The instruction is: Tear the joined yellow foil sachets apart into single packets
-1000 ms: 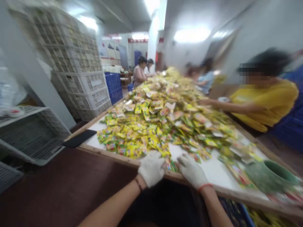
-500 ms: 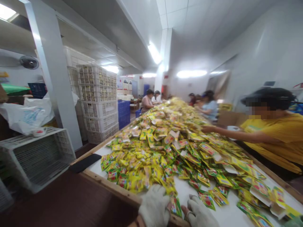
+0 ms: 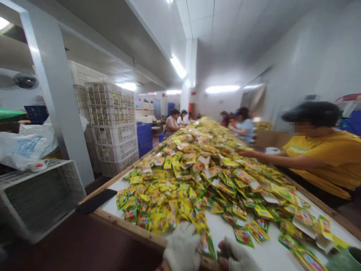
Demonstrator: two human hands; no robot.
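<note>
My left hand (image 3: 183,246), in a whitish work glove with bare fingertips, lies at the near edge of a big heap of small yellow-and-green packets (image 3: 166,203). Its fingers stretch forward against the packets, and the thumb is beside one green-edged packet (image 3: 208,245). To the right, my right hand (image 3: 238,256), gloved alike, is low over the white tabletop (image 3: 217,224). Its fingers bend toward the left hand but are blurred, and whether anything is in them cannot be made out. Several loose packets (image 3: 244,235) lie just beyond it.
A wooden rim (image 3: 126,227) borders the table, with a black flat object (image 3: 97,200) on its left corner. A co-worker in yellow (image 3: 318,162) reaches into the heap from the right. Stacked white crates (image 3: 113,131) stand left. A green cup-like object (image 3: 345,259) is near right.
The view has shifted slightly, and the scene sits a little further left. My right hand's fingers have drawn in and turned. The left hand stays by the same packets.
</note>
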